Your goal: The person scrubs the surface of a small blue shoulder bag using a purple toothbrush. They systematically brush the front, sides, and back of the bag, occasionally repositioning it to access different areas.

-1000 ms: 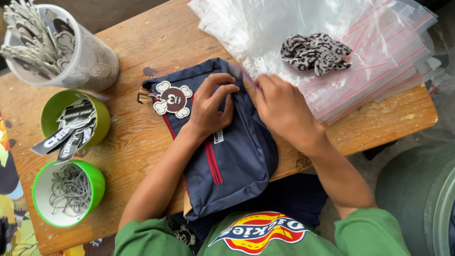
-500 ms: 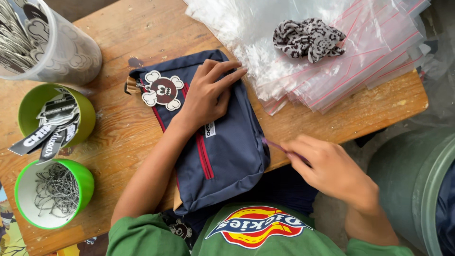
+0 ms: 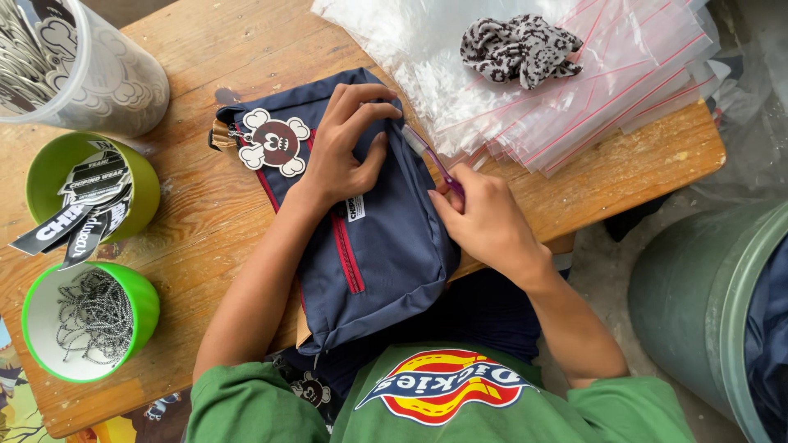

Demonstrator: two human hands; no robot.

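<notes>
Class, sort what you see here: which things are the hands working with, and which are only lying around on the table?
In hand: navy pouch, purple toothbrush, left hand, right hand.

Lying about: zip bags, patterned cloth, two green cups, clear tub.

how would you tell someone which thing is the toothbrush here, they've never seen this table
Start at the navy pouch in the middle of the wooden table. At its edge nearest the clear bags, the right hand grips a thin purple toothbrush, the only stick-shaped thing there.

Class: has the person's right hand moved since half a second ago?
Yes. The right hand, holding a purple toothbrush, came back from the table edge to the navy bag.
</notes>
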